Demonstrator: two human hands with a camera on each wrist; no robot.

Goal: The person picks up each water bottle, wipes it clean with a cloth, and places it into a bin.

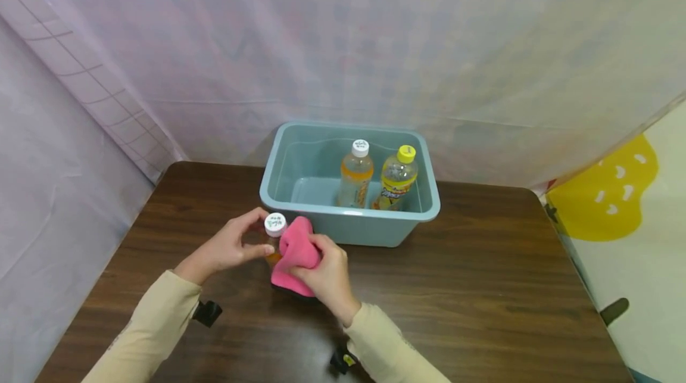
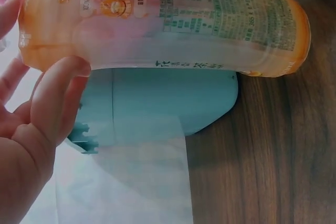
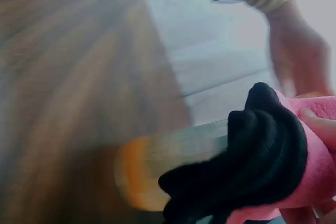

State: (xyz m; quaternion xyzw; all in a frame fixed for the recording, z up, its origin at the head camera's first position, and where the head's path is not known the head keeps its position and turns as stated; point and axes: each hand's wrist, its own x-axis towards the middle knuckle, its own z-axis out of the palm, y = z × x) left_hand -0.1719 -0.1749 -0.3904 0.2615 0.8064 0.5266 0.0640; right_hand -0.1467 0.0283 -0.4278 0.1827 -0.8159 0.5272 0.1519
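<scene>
A clear plastic bottle (image 2: 142, 35) with an orange-edged printed label and a white cap (image 1: 276, 224) stands on the table in front of the bin. My left hand (image 1: 233, 243) grips it near its top, the thumb on the near side. In my right hand (image 1: 331, 276) is a pink cloth (image 1: 300, 252) with a black underside (image 3: 252, 156), bunched up and held against the bottle's right side. The cloth covers much of the bottle in the head view. Blur softens the bottle in the right wrist view.
Just behind the hands, a blue-green plastic bin (image 1: 348, 228) sits on the brown wooden table (image 1: 482, 287). Inside its right half stand a white-capped bottle (image 1: 356, 174) and a yellow-capped bottle (image 1: 399, 177). A pale curtain (image 1: 402, 43) hangs behind the table.
</scene>
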